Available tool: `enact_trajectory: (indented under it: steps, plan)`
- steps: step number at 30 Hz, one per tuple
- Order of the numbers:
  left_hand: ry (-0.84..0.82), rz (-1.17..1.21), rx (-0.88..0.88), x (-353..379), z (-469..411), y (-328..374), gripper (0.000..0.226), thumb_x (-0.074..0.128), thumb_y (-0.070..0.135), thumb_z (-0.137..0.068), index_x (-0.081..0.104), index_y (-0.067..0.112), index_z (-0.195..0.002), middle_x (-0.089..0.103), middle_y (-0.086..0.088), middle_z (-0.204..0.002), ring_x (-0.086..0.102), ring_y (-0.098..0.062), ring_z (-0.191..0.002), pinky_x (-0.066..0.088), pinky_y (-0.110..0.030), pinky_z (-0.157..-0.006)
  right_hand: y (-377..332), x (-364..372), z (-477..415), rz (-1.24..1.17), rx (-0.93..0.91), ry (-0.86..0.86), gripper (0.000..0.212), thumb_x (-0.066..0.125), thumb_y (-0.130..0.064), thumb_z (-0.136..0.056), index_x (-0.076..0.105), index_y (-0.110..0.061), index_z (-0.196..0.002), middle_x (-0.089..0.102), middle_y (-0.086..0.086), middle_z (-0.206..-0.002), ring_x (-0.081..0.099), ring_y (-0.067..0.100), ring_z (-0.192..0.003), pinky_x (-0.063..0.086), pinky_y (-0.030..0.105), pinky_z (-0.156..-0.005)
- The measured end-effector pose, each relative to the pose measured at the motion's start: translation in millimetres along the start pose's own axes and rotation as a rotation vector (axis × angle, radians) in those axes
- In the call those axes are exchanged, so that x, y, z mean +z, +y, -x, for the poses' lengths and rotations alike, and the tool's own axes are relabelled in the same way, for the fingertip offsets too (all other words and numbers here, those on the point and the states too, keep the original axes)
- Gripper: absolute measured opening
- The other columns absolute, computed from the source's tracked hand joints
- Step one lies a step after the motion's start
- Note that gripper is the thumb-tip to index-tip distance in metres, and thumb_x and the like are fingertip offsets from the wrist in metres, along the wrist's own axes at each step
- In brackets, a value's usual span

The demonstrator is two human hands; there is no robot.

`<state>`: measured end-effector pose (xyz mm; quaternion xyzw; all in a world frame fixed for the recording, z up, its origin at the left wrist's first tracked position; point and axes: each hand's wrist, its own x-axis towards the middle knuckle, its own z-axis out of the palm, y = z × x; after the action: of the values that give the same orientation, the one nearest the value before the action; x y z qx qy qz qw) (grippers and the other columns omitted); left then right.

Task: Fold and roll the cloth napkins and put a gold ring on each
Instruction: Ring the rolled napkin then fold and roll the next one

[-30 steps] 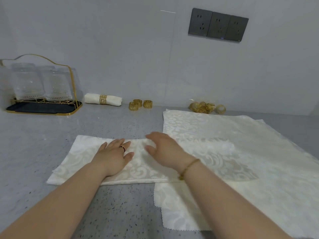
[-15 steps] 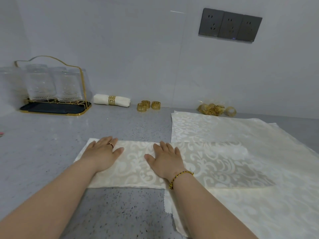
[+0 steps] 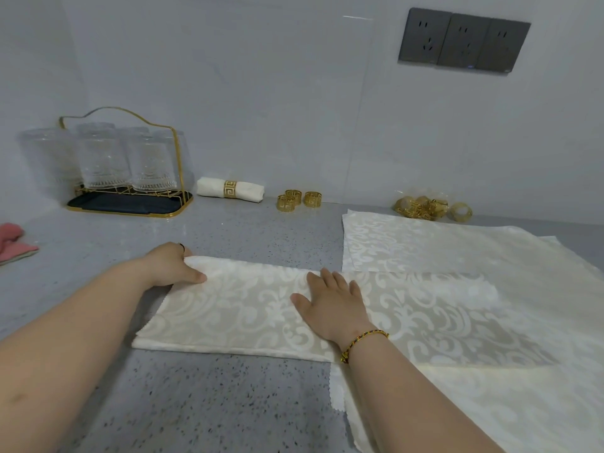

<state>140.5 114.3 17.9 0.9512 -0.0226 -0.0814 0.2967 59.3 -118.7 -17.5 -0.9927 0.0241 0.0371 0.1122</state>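
Head view. A: Grip of the left hand?
B: Pinching the far left corner of the folded napkin, thumb on top, fingers curled behind the edge. Probably to lift that end and start the roll.
A: And the right hand?
B: Flat, fingers straight, pressing down on the napkin's middle. Likely pinning the layers against sliding during the lift.
A: Lying where, that napkin?
B: Under both hands as a long folded band. Left half on the speckled countertop, right half over the stack of flat napkins spreading right of the right hand.
A: Done with folding, then?
B: Seemingly. Not yet rolled, not yet ringed.
A: Rings for later?
B: Three loose gold rings beyond the hands, near the wall. A heap of more rings beyond the right hand. Presumably parked within reach but off the cloth.
A: Any model to copy?
B: One rolled napkin, already ringed, beyond the left hand, just beside the glass rack.
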Motion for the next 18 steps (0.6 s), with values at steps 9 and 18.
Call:
enact_trajectory:
  steps: [9,18]
  plan:
    - [-0.086,0.613,-0.128,-2.4,35.3,-18.6,0.013,0.06,0.013,-0.086,0.062,-0.001,-0.088,0.066,-0.013,-0.083,0.06,-0.023,-0.072,0.051,-0.026,-0.054,2.7,-3.2,-1.8,-0.055,-0.009,0.021,0.059,0.032,-0.048,-0.094,0.018,-0.021,-0.144,0.007,0.003,-0.156,0.003,0.021,-0.143,0.0,0.042,-0.115]
    - [-0.163,0.646,-0.213,-28.6,73.6,-48.8,0.013,0.061,0.004,-0.081,0.064,-0.006,-0.089,0.064,-0.016,-0.076,0.058,-0.02,-0.058,0.053,-0.022,-0.045,-38.9,-7.1,28.7,-0.242,-0.267,0.123,0.045,0.046,-0.029,-0.094,0.04,-0.014,-0.135,0.039,0.005,-0.141,0.032,0.021,-0.131,0.024,0.025,-0.106]
